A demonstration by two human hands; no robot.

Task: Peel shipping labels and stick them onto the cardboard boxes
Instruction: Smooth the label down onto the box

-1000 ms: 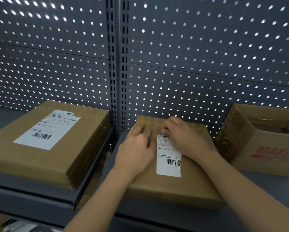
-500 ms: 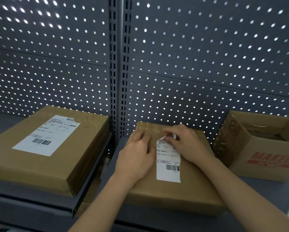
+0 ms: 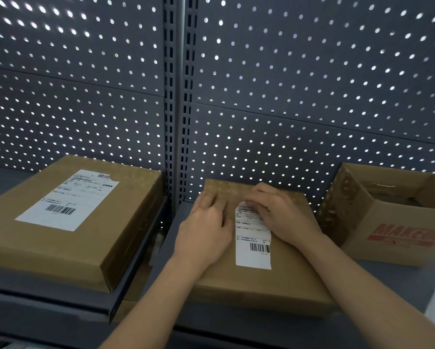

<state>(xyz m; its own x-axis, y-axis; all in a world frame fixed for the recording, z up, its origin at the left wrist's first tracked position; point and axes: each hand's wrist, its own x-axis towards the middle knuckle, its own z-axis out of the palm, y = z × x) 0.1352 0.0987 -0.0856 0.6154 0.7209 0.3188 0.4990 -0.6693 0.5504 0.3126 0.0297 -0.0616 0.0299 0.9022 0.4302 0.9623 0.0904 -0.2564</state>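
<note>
shipping label (image 3: 253, 248) is on the lid of the middle cardboard box (image 3: 261, 285), running back to front, barcode end toward the shelf's front edge. Lower part looks stuck flat. The top-left corner looks slightly raised.

right hand (image 3: 282, 217): grip is bent fingertips closed on the label's top edge. Reads as a pinch, not a flat press. It covers the label's upper right side.
left hand (image 3: 206, 230): grip spread flat, fingers straight and together on the lid just left of the label, bracing the box. It holds nothing.

The box sits toward the left end of the lower shelf (image 3: 249, 328), its back at the pegboard panel (image 3: 312, 96).

Step, my read: sticking phase for this box, label placed but top end not seated yet.
Next move calls for:
- lay the top edge down square
- wipe flat fingers from the stuck end up to the back edge to push out bubbles
- keep the left hand bracing so the box doesn't slide

Around it: labelled box (image 3: 67, 248) on the raised shelf (image 3: 47, 298) to the left looks done. An open carton with red print (image 3: 392, 235) is toward the right end of the lower shelf, no label visible on it.
</note>
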